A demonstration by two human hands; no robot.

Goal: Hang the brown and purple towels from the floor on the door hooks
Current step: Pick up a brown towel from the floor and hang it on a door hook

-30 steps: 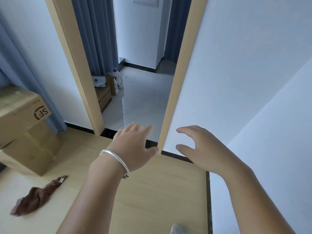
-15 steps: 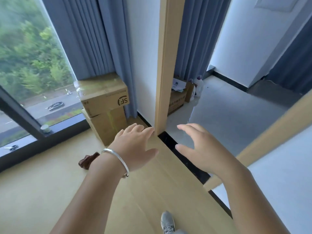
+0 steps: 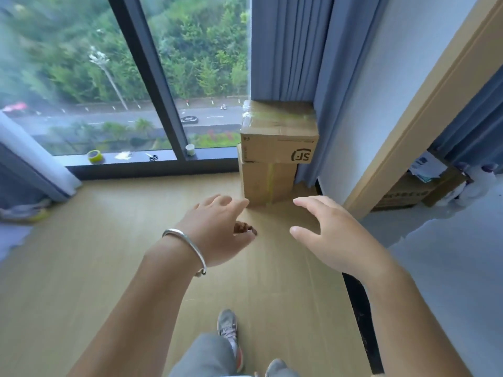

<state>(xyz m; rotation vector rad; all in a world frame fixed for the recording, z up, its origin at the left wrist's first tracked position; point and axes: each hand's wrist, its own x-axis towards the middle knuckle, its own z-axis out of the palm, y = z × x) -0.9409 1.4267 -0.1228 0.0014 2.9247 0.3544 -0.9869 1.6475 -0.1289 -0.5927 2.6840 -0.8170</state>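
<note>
Pale wood-plank floor [image 3: 81, 268] fills the lower part of the view, running up to a tall dark-framed window [image 3: 152, 77] at 11 o'clock, with trees and a road outside. On the black window sill [image 3: 136, 161] lie a roll of yellow-green tape [image 3: 95, 156], a pair of scissors [image 3: 151, 157] and a small white cup [image 3: 190, 149]. At 12 o'clock two brown cardboard boxes [image 3: 275, 148] stand stacked in the corner, against the blue-grey pleated curtain [image 3: 288, 47]. A light wooden door frame [image 3: 424, 112] slants up at 2 o'clock, and more cardboard boxes sit beyond it at 3 o'clock. The left hand [image 3: 217, 235], with a silver bangle [image 3: 187, 246] on its wrist, hangs above the floor near the centre with its fingers spread and relaxed, its grip holding nothing. The right hand [image 3: 334, 235] hangs beside it at the same height, its grip likewise loose and empty, thumb apart from the fingers. The crumpled brown towel [image 3: 245, 228] lies on the floor just in front of the boxes, mostly hidden behind the left hand, only a small patch showing between the two hands. A grey trouser leg [image 3: 206, 355] and a grey sneaker [image 3: 228, 327] show at 6 o'clock.
</note>
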